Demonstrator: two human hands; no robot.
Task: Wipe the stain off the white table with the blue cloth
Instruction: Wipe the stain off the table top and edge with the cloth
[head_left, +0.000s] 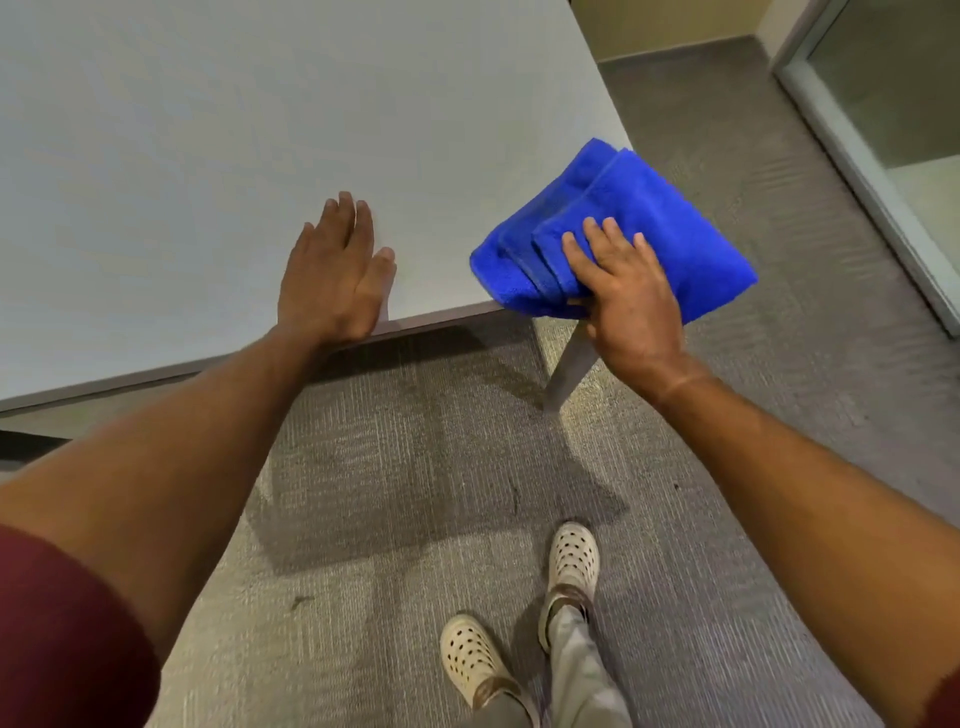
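Right hand clamped on folded blue cloth at near right corner of white worktop, cloth overhanging edge, likely for pad-like wiping. Left hand flat, fingers spread, near edge, probably bracing. No stain discernible.

left hand on table, cloth at right corner
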